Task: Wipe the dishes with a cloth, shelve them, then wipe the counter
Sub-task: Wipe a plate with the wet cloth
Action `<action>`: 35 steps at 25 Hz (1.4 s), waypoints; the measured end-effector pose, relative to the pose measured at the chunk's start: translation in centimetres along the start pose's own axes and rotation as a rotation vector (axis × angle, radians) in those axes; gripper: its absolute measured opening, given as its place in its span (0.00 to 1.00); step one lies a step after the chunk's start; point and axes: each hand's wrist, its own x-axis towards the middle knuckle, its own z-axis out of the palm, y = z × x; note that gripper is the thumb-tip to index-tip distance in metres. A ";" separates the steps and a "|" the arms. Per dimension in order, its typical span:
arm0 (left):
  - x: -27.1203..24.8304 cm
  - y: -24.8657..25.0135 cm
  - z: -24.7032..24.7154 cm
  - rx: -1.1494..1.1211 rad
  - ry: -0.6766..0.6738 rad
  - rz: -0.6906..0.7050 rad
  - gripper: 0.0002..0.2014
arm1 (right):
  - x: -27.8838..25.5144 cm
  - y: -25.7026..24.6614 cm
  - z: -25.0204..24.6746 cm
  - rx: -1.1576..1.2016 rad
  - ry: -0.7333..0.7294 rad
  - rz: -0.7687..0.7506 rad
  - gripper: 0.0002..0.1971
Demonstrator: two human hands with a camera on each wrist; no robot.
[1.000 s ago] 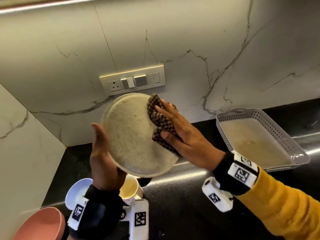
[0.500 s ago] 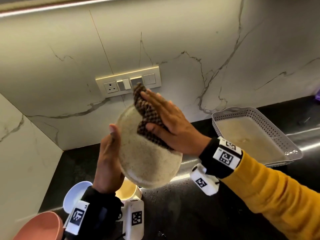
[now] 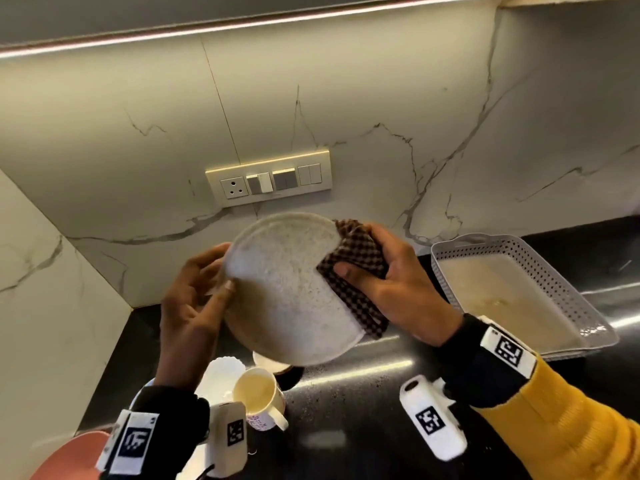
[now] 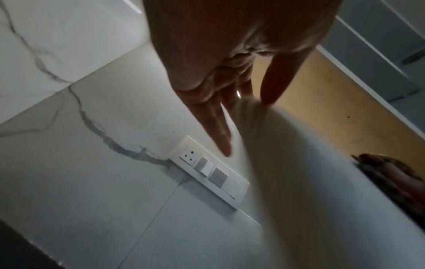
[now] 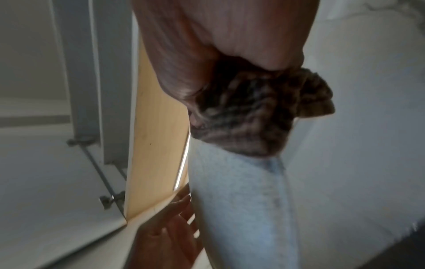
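A speckled white plate [image 3: 287,292] is held tilted above the black counter [image 3: 353,396]. My left hand [image 3: 221,271] holds its left rim, thumb on the front and fingers spread behind. My right hand [image 3: 367,258] grips a brown checked cloth [image 3: 349,271] folded over the plate's right rim, thumb on the front face. In the left wrist view the plate [image 4: 310,182] runs from my thumb toward the cloth [image 4: 391,182]. In the right wrist view the cloth [image 5: 257,112] is bunched under my palm against the plate [image 5: 241,200]; the left hand's fingers [image 5: 174,218] show beyond it.
A white perforated tray [image 3: 519,251] sits on the counter at the right. Below the plate stand a cream mug [image 3: 259,396], a white scalloped bowl [image 3: 221,375] and a pink dish [image 3: 69,455]. A switch panel [image 3: 268,178] is on the marble wall behind.
The right hand slid the cloth from the plate's upper face to its right rim. The plate turned and lowered slightly. The left hand shifted to the left rim with fingers spread.
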 end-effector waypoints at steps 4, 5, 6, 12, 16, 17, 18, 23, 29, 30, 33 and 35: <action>0.0 1.9 1.5 0.355 -0.154 0.211 0.11 | 0.1 -1.5 0.4 -0.557 -0.117 -0.365 0.25; -0.1 2.4 2.0 0.424 -0.139 0.258 0.11 | 0.1 -2.0 0.5 -0.617 -0.119 -0.410 0.25; -0.2 3.0 2.3 0.442 -0.106 0.288 0.11 | 0.1 -2.4 0.6 -0.644 -0.111 -0.434 0.26; 0.3 3.4 1.6 -0.128 0.019 0.107 0.11 | -0.7 -3.5 0.0 -0.190 -0.063 -0.315 0.22; 0.1 2.5 0.6 -0.451 0.032 -0.134 0.12 | -1.5 -3.9 -0.2 -0.102 0.021 -0.313 0.21; 0.1 2.5 0.6 -0.436 0.015 -0.136 0.08 | -1.5 -3.8 -0.2 -0.140 0.011 -0.313 0.21; 0.1 2.6 0.5 -0.358 0.002 -0.096 0.06 | -1.4 -3.7 -0.2 -0.216 -0.011 -0.329 0.21; -0.2 4.3 2.2 0.359 -0.271 0.307 0.08 | -1.0 -3.6 0.3 -0.707 -0.147 -0.489 0.24; 0.2 3.2 2.3 -0.152 -0.138 0.143 0.12 | -0.7 -4.9 -0.4 -0.424 -0.029 -0.440 0.23; 0.3 2.8 1.9 -0.269 -0.114 0.100 0.12 | -0.9 -5.0 -0.6 -0.331 -0.002 -0.423 0.23; 0.5 0.8 1.3 -0.534 -0.085 -0.090 0.19 | -1.5 -4.4 -0.5 -0.165 0.033 -0.402 0.20; 0.3 -0.7 1.8 -0.501 -0.001 -0.239 0.32 | -1.7 -3.5 -0.3 -0.248 0.039 -0.414 0.19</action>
